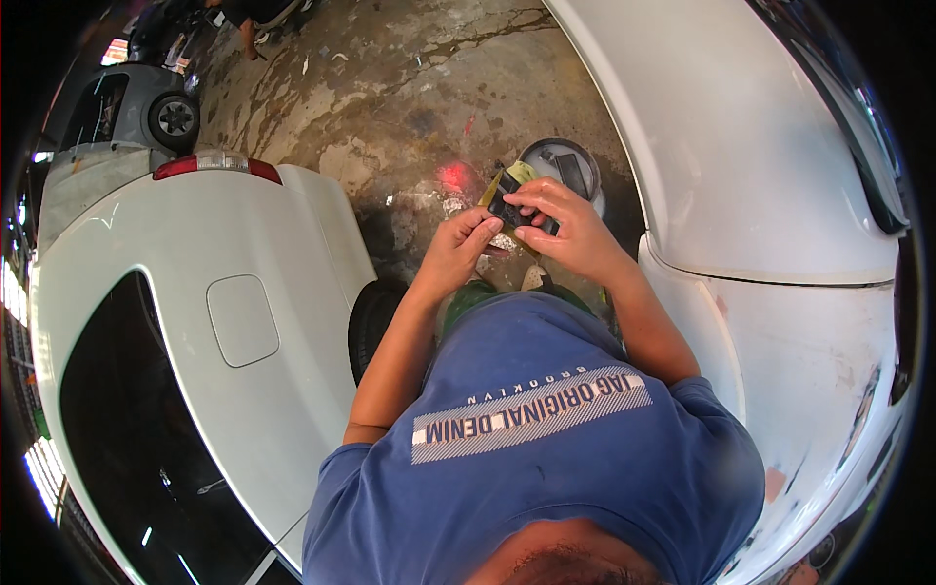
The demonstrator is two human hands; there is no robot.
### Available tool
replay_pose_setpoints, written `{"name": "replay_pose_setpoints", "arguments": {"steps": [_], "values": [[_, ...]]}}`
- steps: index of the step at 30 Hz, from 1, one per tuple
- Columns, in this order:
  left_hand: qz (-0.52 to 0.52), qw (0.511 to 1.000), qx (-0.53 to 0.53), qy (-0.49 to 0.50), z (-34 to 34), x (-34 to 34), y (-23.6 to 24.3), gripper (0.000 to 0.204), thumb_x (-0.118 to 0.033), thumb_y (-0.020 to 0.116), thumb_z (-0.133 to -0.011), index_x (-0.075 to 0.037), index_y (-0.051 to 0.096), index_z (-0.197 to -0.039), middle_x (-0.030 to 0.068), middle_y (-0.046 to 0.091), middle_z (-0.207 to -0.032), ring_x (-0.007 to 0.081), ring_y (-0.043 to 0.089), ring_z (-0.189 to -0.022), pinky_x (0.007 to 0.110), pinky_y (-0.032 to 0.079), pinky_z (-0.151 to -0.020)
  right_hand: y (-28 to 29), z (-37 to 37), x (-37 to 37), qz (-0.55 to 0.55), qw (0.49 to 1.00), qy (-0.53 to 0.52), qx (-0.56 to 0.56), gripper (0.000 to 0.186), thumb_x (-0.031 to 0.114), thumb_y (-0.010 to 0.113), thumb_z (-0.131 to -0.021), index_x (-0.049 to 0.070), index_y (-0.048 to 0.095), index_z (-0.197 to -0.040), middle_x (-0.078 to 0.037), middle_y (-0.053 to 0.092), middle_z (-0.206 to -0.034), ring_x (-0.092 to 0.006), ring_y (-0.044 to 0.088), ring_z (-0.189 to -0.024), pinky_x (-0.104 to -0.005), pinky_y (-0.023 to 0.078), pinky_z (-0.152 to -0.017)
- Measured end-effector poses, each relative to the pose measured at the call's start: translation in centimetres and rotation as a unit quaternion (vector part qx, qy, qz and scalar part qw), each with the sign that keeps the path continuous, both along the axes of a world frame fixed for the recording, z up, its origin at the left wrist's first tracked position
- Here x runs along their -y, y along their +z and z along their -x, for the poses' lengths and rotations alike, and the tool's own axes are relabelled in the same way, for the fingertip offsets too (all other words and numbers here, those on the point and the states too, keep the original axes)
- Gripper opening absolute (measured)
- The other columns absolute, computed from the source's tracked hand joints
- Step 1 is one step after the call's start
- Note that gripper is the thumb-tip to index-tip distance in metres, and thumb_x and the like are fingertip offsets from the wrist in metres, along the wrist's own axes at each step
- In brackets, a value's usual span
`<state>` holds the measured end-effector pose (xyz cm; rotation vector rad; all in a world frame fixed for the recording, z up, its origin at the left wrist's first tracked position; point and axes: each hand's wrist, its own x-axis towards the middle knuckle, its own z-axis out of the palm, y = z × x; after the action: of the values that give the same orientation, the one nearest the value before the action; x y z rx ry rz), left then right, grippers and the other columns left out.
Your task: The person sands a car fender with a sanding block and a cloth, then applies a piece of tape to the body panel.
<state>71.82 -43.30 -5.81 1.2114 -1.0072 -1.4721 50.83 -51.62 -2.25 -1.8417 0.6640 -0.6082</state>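
Observation:
Both hands are together in front of me, at about the height of my waist. They hold a small black piece (505, 203) with yellow edges, possibly a sheet of sandpaper; its kind is not clear. My left hand (460, 252) pinches its near left side between thumb and fingers. On the other side, my right hand (573, 226) has its bent fingers and thumb closed on the piece. Just beyond them shows a yellow-green item (523, 173). Below the hands stands a round grey tub (591, 156) with a dark rectangular block (568, 175) in it.
A white car (302, 224) with a red tail light stands close on my left. Another pale car body (751, 146) is close on my right. Stained concrete floor (390, 107) stretches ahead. A person (255, 21) is at the far left, near a grey vehicle (146, 102).

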Motion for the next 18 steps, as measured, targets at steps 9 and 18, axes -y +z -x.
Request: {"name": "replay_pose_setpoints", "arguments": {"steps": [9,18], "values": [[0.001,0.999,0.030,0.030,1.0,0.3,0.3,0.022,-0.017,0.054,-0.106,0.001,0.063,-0.113,0.0025,0.064,-0.095,0.0100,0.066,-0.084,0.032,0.063,-0.078,-1.2,-0.2,0.0,0.032,0.999,-0.001,0.016,0.040,0.003,0.070,-0.088,0.004,0.066,-0.128,-0.011,0.059,-0.121,-0.0190,0.064,-0.099,-0.0300,0.054,-0.085],[-0.014,0.985,-0.041,0.166,-0.2,1.5,-1.6,0.007,-0.012,0.050,-0.098,-0.009,0.056,-0.095,-0.0014,0.054,-0.092,0.0096,0.057,-0.084,0.031,0.057,-0.074,-4.8,1.4,2.1,-0.201,0.941,-0.227,0.150,0.015,0.007,0.056,-0.100,0.002,0.063,-0.112,-0.001,0.067,-0.096,-0.0063,0.061,-0.084,-0.0250,0.051,-0.072]]}}
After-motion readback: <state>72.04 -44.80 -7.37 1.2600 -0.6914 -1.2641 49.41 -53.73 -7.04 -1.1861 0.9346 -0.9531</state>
